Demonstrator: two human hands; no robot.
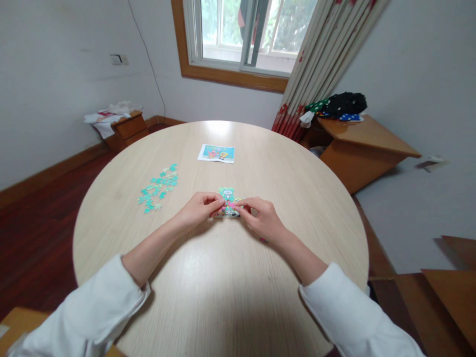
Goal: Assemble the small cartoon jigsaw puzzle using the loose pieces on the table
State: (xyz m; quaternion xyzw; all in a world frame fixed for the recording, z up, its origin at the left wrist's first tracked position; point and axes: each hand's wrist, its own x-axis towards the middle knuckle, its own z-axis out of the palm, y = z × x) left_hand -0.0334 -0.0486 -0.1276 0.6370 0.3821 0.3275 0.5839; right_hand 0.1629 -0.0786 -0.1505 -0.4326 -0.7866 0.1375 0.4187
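A partly joined jigsaw puzzle (226,192) in teal, with cartoon figures, lies flat near the table's middle. Over it, my right hand (262,217) pinches a small pink puzzle piece (231,205) between thumb and index finger. My left hand (201,207) is closed in a pinch at the puzzle's left side, its fingertips close to the pink piece; whether it grips anything is hidden by the fingers. Both hands cover parts of the puzzle's lower half. Below my right wrist lies another small dark and pink piece (264,240), partly covered.
Loose teal puzzle pieces (158,189) are spread on the left of the round wooden table (230,297). A printed picture sheet (216,153) lies beyond the puzzle. Behind the table stand a wooden cabinet (368,144) with cloths on it, a curtain (316,54) and a window.
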